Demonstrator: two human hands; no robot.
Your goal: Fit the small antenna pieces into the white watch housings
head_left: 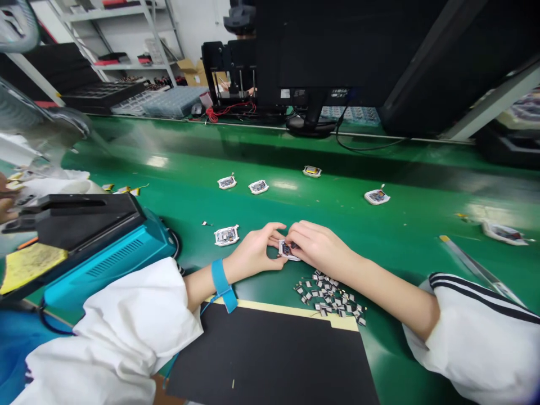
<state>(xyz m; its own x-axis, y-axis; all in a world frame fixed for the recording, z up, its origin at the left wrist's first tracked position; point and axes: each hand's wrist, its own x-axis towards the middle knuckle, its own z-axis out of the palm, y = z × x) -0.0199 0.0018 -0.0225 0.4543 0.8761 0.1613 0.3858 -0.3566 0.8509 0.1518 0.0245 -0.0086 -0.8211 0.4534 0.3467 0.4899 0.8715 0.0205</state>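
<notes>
A small white casing with a dark circuit inside lies between my two hands at the middle of the green table. My left hand, with a blue strap at the wrist, grips the casing's left side between thumb and fingers. My right hand has its fingers bent together over the casing's right part; its fingertips are partly hidden. A pile of small metallic components lies just below my right hand. Another white casing with a circuit sits left of my left hand, with a tiny part near it.
More casings stand farther back on the green table. A black mat lies in front, tweezers at right, a blue-and-black device at left. A monitor stands behind. Another person's hand shows at far left.
</notes>
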